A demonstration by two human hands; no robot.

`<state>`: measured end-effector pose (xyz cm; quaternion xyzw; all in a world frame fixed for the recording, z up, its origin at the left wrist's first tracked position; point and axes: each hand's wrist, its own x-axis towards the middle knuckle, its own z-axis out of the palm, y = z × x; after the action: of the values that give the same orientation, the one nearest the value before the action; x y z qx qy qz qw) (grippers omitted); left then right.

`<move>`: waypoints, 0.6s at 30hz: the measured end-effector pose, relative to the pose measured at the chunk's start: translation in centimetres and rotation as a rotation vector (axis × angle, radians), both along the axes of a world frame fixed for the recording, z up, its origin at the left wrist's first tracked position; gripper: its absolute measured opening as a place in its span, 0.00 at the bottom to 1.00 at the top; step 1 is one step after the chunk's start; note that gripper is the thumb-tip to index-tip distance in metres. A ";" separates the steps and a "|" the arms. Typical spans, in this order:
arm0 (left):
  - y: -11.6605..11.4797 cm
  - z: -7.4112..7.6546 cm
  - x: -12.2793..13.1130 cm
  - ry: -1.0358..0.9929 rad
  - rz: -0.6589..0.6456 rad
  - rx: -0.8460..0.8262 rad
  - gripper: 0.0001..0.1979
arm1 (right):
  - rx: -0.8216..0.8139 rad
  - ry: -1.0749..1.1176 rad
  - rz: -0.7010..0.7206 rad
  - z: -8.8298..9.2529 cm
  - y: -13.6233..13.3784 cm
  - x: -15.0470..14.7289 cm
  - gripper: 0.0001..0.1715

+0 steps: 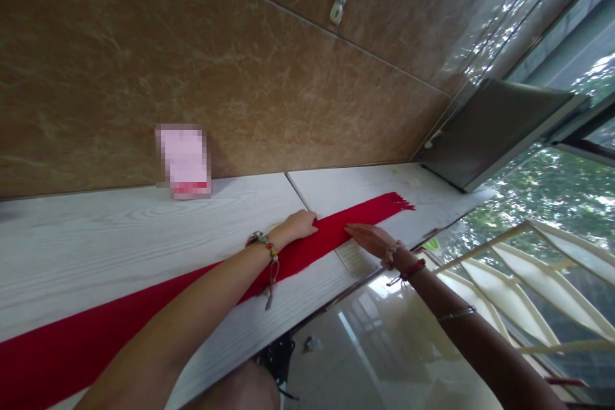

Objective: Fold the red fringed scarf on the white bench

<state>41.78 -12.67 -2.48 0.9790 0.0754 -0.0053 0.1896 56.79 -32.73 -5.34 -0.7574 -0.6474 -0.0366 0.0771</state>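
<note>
A long red scarf (365,218) with a fringed end lies stretched out along a white wood-grain table (120,237). My left hand (298,225) rests on the scarf's far edge with its fingers curled down onto the cloth. My right hand (368,237) lies flat and open on the scarf's near edge, fingers pointing left. Both wrists wear beaded bracelets. The two hands sit close together, a little short of the fringe (398,202).
A pink blurred card (185,161) stands against the brown marble-look wall (216,57). A small white cat-shaped hook (337,2) hangs on the wall. A window with trees outside is at the right, and a pale wooden frame (523,269) stands below it.
</note>
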 end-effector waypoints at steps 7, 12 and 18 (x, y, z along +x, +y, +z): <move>0.7 -0.5 -0.5 -0.002 0.024 -0.005 0.14 | 0.105 0.025 -0.013 -1.3 1.6 -1.8 0.27; 0.9 -0.4 0.0 -0.007 0.029 -0.032 0.14 | 0.134 0.031 -0.032 -1.3 1.5 -1.7 0.26; 1.4 0.3 -0.6 -0.030 0.033 -0.070 0.15 | 0.120 0.004 -0.052 -0.7 1.2 -2.2 0.17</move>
<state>41.22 -11.24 -2.15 0.9704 0.0884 0.0097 0.2247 54.58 -31.58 -6.09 -0.7680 -0.6240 -0.0761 0.1227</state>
